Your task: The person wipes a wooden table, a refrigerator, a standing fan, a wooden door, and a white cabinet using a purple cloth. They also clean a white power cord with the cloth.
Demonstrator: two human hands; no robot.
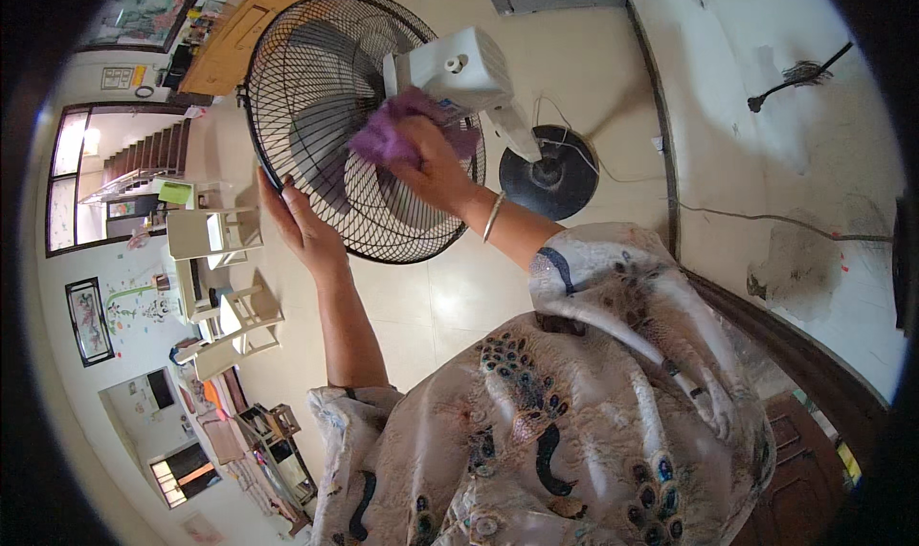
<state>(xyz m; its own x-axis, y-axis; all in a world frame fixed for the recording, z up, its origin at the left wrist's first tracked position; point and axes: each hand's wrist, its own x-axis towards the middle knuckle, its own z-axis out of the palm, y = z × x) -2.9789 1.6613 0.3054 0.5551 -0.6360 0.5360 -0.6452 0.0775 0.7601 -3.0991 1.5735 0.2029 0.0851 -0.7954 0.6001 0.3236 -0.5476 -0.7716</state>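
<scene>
While my right hand [431,168] presses a purple cloth [397,130] against the back of the fan's black wire guard [316,106], its fingers lie curled over the bunched fabric, just below the white motor housing [459,67]. My left hand [302,225] is flat and open, fingertips touching the guard's lower rim and closing on nothing. From both sets of fingers the guard lies up and away. Beyond my right fingers the white pole [517,130] slants down to the round black base [550,173].
</scene>
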